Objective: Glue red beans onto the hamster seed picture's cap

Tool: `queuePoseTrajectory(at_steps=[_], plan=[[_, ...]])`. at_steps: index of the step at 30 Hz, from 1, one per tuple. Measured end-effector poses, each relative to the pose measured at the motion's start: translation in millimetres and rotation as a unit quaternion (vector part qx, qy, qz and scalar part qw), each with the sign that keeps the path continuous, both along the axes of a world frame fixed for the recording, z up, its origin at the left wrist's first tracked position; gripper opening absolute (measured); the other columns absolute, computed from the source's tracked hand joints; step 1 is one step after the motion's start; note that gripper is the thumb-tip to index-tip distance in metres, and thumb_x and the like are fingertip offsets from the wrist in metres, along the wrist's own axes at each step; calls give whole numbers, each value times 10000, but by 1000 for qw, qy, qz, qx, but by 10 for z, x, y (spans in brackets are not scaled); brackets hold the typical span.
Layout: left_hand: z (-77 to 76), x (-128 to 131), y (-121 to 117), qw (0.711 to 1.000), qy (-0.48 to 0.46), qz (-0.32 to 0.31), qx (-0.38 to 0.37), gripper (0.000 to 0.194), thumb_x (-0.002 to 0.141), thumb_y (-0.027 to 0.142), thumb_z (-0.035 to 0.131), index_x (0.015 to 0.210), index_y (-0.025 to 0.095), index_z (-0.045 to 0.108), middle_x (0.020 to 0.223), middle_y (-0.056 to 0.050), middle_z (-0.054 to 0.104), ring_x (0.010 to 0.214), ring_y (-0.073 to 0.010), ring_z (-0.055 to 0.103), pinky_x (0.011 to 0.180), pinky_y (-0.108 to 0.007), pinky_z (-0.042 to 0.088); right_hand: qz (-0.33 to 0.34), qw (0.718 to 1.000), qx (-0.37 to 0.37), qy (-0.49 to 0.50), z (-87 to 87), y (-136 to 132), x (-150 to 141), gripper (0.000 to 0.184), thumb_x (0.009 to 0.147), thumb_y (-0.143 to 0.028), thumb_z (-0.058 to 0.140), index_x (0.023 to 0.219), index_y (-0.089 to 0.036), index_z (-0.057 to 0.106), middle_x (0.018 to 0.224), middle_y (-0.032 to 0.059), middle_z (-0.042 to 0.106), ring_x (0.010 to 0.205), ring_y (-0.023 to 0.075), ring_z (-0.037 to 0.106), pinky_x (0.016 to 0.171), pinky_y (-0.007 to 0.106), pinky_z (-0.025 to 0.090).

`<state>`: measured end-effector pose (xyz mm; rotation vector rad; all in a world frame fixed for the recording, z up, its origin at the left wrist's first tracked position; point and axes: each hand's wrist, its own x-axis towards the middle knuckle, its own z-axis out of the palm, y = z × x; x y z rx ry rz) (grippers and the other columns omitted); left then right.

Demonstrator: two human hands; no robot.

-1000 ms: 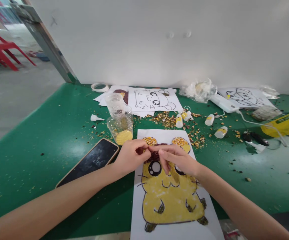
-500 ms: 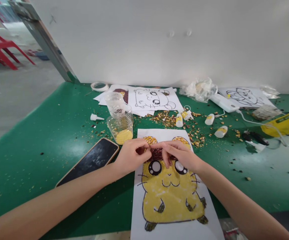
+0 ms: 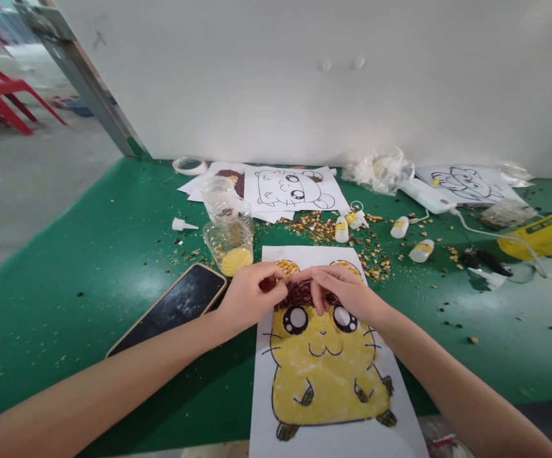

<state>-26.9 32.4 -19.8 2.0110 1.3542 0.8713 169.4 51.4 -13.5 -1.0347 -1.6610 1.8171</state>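
A white sheet with a hamster picture (image 3: pixel 324 375) lies before me, its body covered in yellow grains. Dark red beans (image 3: pixel 299 294) fill the top of its head, and corn kernels (image 3: pixel 286 268) fill the ears. Over the left edge of the head, my left hand (image 3: pixel 254 296) is closed, thumb and forefinger pinched; whatever is between them is too small to make out. My right hand (image 3: pixel 345 289) hovers above the forehead, its forefinger stretched out to the left hand's fingertips and its other fingers loosely bent. Nothing shows in the right hand.
Left of the sheet lie a phone (image 3: pixel 173 308) and clear plastic cups (image 3: pixel 231 245), one holding yellow grains. Behind are scattered seeds (image 3: pixel 317 226), small glue bottles (image 3: pixel 341 230), more drawings (image 3: pixel 295 189) and a white power bank (image 3: pixel 427 196). A yellow package (image 3: pixel 543 232) sits at right.
My right hand has shifted slightly, its thumb now closer to its forefinger, uncovering the hamster's right-hand eye. My left hand stays pinched in nearly the same place.
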Motion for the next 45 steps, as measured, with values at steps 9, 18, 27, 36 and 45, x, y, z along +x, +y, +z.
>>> queuePoseTrajectory(at_steps=[9,18,27,36,45], plan=[[14,-9,24,1000,1,-18,-20,250,863,270,467,826,171,694,737,-23,682,637,-124,560,591,-241,400,-42,999,-5,-14,34,16,-2,455,895,-468,421,1064,-128,672,479,-18,550,440,78,411,456,215,314],[-22,-24,60,999,18,-20,-45,283,884,299,456,835,169,702,673,-13,655,591,-117,534,563,-234,388,1,1000,2,14,-25,2,13,470,890,-482,443,1153,-142,633,538,0,604,480,86,459,496,224,372],[-8,-9,39,999,36,-12,-30,222,807,214,495,632,157,619,540,34,506,504,-81,426,502,-215,308,18,1000,16,-7,-44,-11,-13,461,911,-459,420,1166,-135,625,519,-12,596,443,70,435,466,211,350],[-6,-9,34,999,34,-14,-41,170,758,183,511,673,163,657,577,23,567,525,-89,446,514,-218,319,13,1000,3,-6,-45,2,-1,448,917,-445,398,1128,-134,642,530,-8,598,470,75,467,490,212,372],[-1,-4,37,999,34,-15,-37,172,757,176,510,690,166,668,590,19,583,535,-94,455,524,-222,324,9,1000,-9,-3,-21,12,2,405,918,-436,400,1076,-162,651,545,-6,595,493,81,470,508,216,384]])
